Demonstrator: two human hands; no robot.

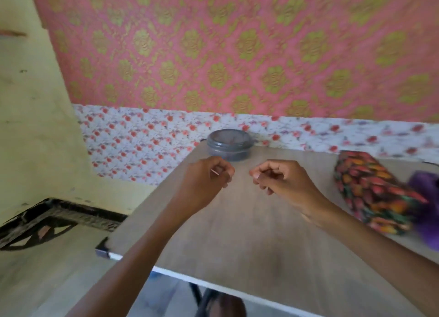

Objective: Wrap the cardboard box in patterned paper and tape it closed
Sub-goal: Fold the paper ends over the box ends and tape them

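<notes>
Right grip curled, wrapped box rightward

The bench has a pale grey wood-grain top with a thin white front edge. At its far edge, close to the wall, stands a round grey tub with its lid on. Toward the right side lies a long box covered in dark paper printed with red and orange shapes. Just beside the box, at the right edge of view, sits a blurred purple object, too unclear to identify.
</notes>
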